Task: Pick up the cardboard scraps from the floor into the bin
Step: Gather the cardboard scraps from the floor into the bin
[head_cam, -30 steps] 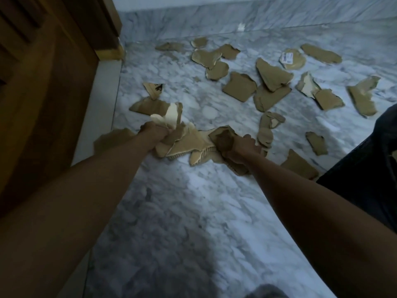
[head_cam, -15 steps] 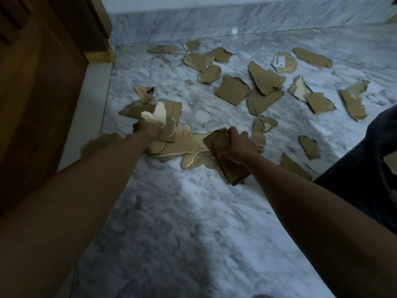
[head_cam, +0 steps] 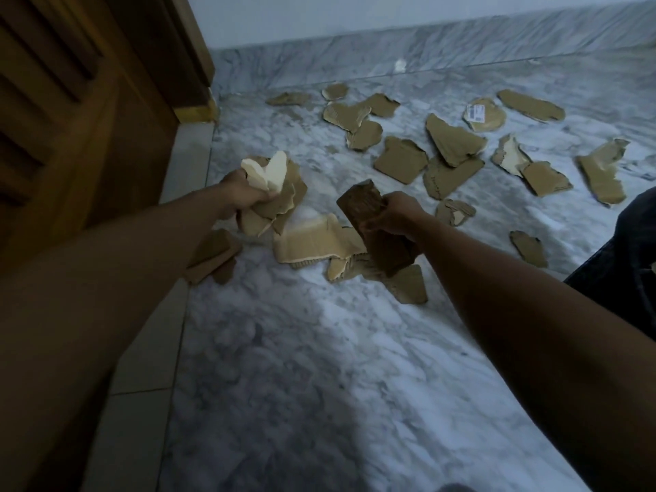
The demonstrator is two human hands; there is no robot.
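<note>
Both hands clenched bunches of cardboard above the marble floor.
The left hand (head_cam: pixel 245 195) gripped a wad of brown and white scraps (head_cam: pixel 275 193) by the floor's left edge, near the wooden door (head_cam: pixel 88 118); the right hand (head_cam: pixel 392 216) gripped a dark folded piece (head_cam: pixel 372 225). Torn pieces (head_cam: pixel 316 241) lay under them, while loose scraps (head_cam: pixel 454 143) lay scattered toward the floor's far edge, below the marble skirting (head_cam: pixel 426 47).

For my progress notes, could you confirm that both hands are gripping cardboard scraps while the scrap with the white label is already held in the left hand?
Not quite. The head view shows the left hand and right hand each gripping cardboard scraps, but the scrap with the white label is not in the left hand: it lies on the marble floor near the far wall, apart from both hands.
</note>
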